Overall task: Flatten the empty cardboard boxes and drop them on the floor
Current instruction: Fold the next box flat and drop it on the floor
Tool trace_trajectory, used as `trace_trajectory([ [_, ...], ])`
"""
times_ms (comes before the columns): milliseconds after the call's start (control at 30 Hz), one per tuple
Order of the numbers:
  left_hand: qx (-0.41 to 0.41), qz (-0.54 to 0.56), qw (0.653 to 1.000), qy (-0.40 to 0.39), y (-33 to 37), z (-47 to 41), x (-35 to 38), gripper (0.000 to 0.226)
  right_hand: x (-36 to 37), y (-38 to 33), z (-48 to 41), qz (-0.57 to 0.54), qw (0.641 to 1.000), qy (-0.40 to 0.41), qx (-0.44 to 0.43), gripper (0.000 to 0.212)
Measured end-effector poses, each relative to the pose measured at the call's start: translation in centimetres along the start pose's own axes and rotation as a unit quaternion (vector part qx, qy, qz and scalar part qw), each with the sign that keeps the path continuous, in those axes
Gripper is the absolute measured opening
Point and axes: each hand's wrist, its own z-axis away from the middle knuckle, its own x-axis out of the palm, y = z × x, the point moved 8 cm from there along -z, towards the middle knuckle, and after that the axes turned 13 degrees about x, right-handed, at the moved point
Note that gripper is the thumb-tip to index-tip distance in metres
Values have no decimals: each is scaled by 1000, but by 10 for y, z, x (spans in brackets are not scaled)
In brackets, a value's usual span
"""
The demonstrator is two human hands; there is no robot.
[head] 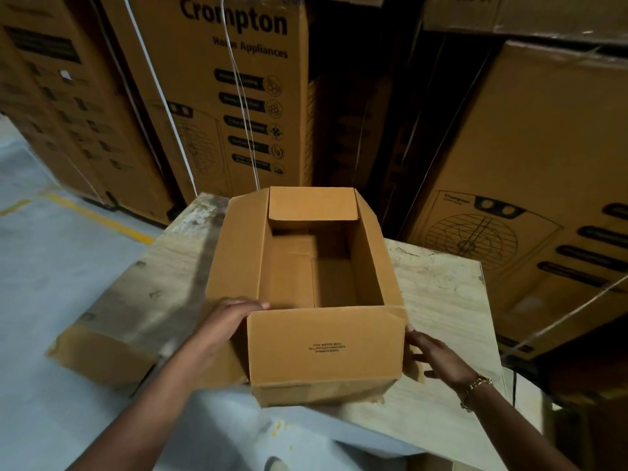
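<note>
1. the empty cardboard box [334,282] sits upright on the wooden counter [438,300], mouth up and nothing inside. its bottom panels look closed, so it is not yet flattened.
2. its near flap [323,348] hangs down outside toward the person, the far flap [312,202] leans in over the opening, and the long side flaps splay outward.
3. the left hand [224,321] rests at the near-left corner, its fingers [251,304] laid fairly straight across the side flap, holding nothing. the right hand [438,355] touches the near-right corner with loosely spread fingers and no grip.
4. judged step: steadying and squaring the box just ahead of collapsing it.
5. the next move probably calls for tipping the box to reach its base, opening the bottom panels, then pushing opposite corners together so the walls fold flat.
6. a loose brown cardboard piece [102,355] lies over the counter's left edge. the grey floor [51,266] beyond it is the likely drop spot. tall crompton cartons [231,96] stand behind.
</note>
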Motion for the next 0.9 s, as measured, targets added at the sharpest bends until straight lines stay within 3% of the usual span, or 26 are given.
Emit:
trace_trajectory([
  [67, -8, -32, 996, -88, -5, 27, 3, 19, 1, -4, 12, 24, 999, -22, -24, 103],
  [133, -29, -83, 982, -165, -21, 52, 6, 52, 6, -7, 22, 69, 995, -36, -54, 114],
  [267, -59, -243, 947, -201, -59, 77, 6, 137, 28, -9, 39, 145, 984, -67, -83, 122],
  [333, -41, -344, 915, -204, -73, 81, 15, 153, 44, -10, 45, 199, 972, -69, -106, 128],
  [467, 20, -479, 871, -101, -79, 78, 30, 123, 66, -14, 35, 324, 939, 29, -115, 141],
  [533, 56, -502, 861, -64, -74, 76, 33, 102, 66, -17, 32, 314, 941, 72, -109, 137],
  [633, 71, -503, 860, -56, -77, 75, 28, 90, 66, -22, 33, 294, 942, 110, -117, 129],
  [767, 62, -506, 858, -64, -83, 82, 4, 93, 81, -21, 31, 284, 945, 93, -131, 126],
  [900, 44, -513, 845, -145, -82, 86, -9, 125, 74, -26, 26, 236, 964, 75, -99, 120],
])
